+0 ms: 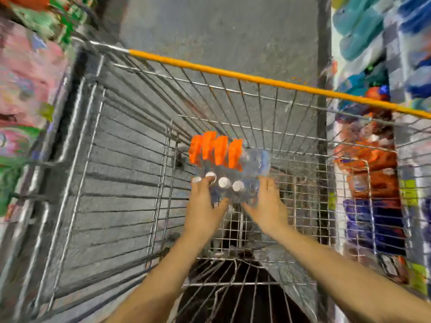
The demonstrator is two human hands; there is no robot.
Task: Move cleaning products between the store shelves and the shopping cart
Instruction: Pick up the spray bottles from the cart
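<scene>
You hold a shrink-wrapped pack of bottles (229, 167) in both hands at the centre of the frame, over the open basket of the wire shopping cart (93, 159). The bottles have orange labels, and their white caps point towards you. Your left hand (203, 206) grips the pack's left end, with fingers curled up by the caps. Your right hand (268, 206) grips its right end. The cart's orange bar (233, 73) crosses the upper frame. Blurred shelves of goods stand at the far left (28, 89) and far right (373, 159).
</scene>
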